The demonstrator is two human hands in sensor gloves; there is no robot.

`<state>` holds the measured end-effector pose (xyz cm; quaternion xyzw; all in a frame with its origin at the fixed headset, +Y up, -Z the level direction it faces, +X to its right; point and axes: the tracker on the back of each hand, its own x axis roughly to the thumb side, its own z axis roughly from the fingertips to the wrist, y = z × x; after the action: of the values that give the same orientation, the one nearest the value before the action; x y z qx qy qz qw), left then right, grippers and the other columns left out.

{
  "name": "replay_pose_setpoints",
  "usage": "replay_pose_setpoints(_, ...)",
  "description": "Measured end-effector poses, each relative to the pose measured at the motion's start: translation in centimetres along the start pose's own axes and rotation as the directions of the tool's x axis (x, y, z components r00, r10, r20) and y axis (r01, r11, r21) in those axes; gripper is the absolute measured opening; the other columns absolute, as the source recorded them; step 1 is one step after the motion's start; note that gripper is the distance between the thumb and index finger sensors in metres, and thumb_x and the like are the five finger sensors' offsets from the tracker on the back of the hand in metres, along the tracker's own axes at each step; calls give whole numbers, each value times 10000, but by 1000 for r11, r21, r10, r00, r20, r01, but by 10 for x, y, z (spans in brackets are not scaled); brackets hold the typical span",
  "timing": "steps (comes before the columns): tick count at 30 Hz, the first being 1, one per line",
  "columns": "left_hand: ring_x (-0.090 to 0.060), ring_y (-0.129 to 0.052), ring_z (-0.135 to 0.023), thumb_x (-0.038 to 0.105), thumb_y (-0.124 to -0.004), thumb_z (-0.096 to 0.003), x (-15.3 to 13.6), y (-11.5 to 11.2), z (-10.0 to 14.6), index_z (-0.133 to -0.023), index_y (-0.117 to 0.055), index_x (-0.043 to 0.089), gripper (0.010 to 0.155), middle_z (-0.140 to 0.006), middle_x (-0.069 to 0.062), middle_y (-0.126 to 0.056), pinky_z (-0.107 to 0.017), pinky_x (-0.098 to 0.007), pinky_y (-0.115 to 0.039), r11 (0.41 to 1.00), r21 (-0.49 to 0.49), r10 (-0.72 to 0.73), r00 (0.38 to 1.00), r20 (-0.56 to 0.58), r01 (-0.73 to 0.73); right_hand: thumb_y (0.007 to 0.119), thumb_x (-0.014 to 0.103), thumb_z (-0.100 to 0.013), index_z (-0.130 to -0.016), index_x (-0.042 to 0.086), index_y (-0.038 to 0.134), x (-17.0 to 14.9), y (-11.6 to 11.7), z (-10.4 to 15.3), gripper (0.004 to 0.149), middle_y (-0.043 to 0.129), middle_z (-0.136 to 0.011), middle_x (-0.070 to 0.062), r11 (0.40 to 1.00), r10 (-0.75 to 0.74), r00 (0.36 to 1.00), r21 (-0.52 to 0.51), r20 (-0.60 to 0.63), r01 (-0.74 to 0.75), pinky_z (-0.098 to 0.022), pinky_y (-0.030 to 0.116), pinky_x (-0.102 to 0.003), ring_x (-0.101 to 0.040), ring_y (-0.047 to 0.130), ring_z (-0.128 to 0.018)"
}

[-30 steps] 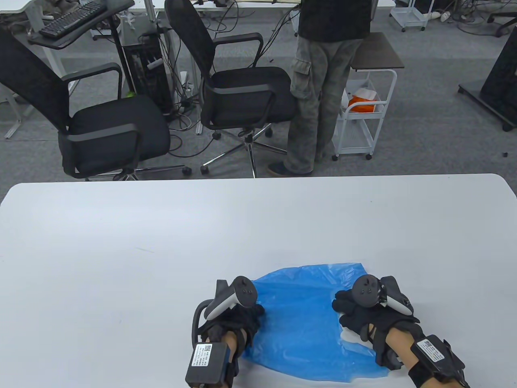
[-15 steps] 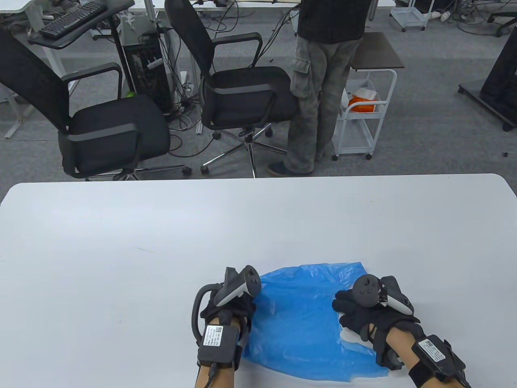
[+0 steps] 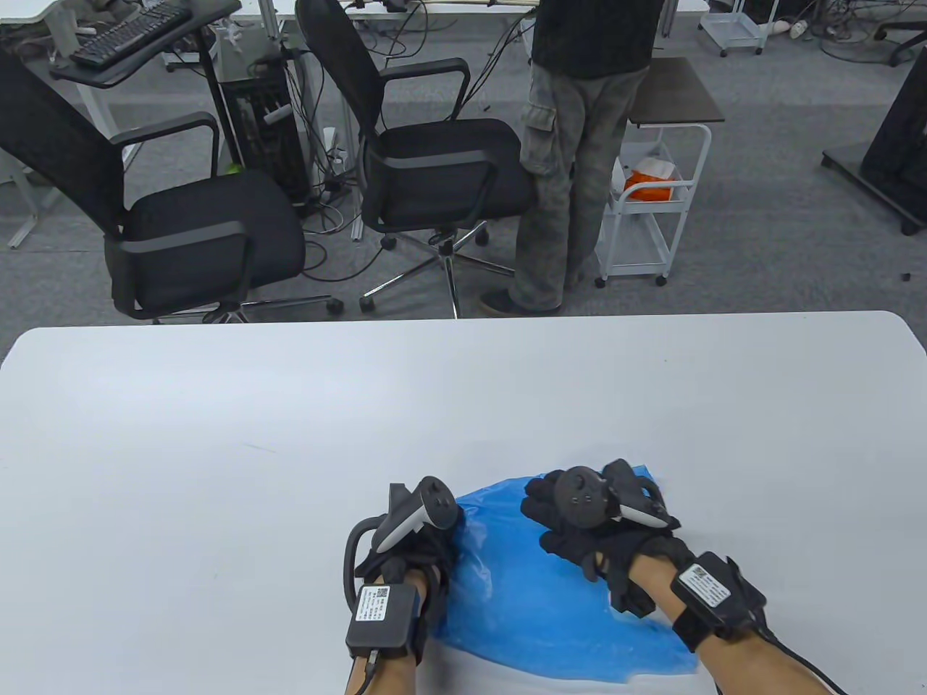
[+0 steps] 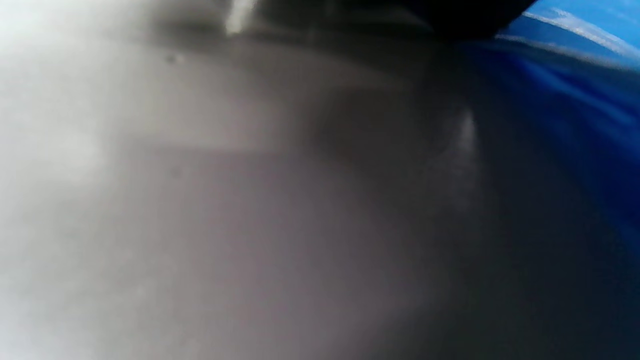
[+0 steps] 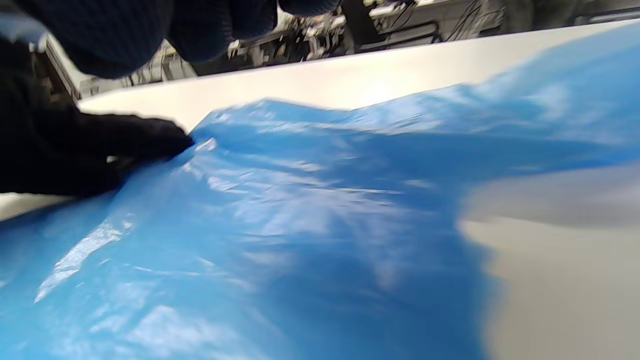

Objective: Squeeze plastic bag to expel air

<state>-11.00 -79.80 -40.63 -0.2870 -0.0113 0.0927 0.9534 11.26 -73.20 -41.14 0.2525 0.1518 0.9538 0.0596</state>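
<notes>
left hand (image 3: 413, 554) at the left edge of the blue plastic bag (image 3: 521, 601), fingers hidden, cannot tell how held. bag flat on white table (image 3: 217, 449) near front edge, still slightly puffed mid-sheet; nothing seen inside but air. right hand (image 3: 586, 528) above its far part, fingers spread. best pressed flat, swept toward the opening.

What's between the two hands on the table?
Only blue bag: in the table view it spans from the left hand to the right hand; nothing else shows there.
</notes>
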Motion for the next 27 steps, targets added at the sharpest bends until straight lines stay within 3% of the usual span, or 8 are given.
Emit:
replay_pose_setpoints(4,-147,-139,-1064,450,-633,-409,-2,1,0,-965,-333,485,633,-1072,199,-209,-781,-547,-227,1000,-12,9,1000,9,-9,698,512,-391,-958,497,454,20,15,-38,617,277,-1127,241,995,36,999,94,-26,-33,-828,279,-475,-95,232,-1111)
replay_pose_setpoints(10,-132,-119,-1063,455,-645,-410,-6,1,-2,-965,-338,492,636,-1072,211,-202,-778,-529,-197,999,-22,40,999,25,-40,681,503,-401,-953,508,447,11,38,-54,600,266,-1122,261,988,14,996,156,-90,0,-826,237,-485,-85,211,-1109)
replay_pose_setpoints(12,-131,-116,-1063,453,-649,-411,-6,1,-3,-965,-342,491,635,-1073,212,-203,-778,-529,-192,999,-23,48,999,23,-48,666,514,-405,-943,537,397,-1,42,-52,602,240,-1115,283,981,40,993,191,-110,-19,-825,236,-487,-78,206,-1108)
replay_pose_setpoints(25,-130,-109,-1065,449,-650,-413,-6,1,-2,-966,-343,491,634,-1075,213,-200,-780,-527,-179,998,-22,65,998,17,-65,666,517,-405,-938,539,445,-85,34,-12,577,295,-1118,287,985,-24,967,161,-253,67,-819,232,-498,-108,209,-1109)
replay_pose_setpoints(27,-129,-109,-1065,449,-650,-413,-6,1,-2,-967,-342,491,635,-1075,213,-199,-780,-527,-176,997,-22,68,998,17,-68,666,515,-406,-938,537,443,-98,34,-5,578,292,-1116,287,985,-33,962,154,-271,77,-825,232,-460,-108,206,-1107)
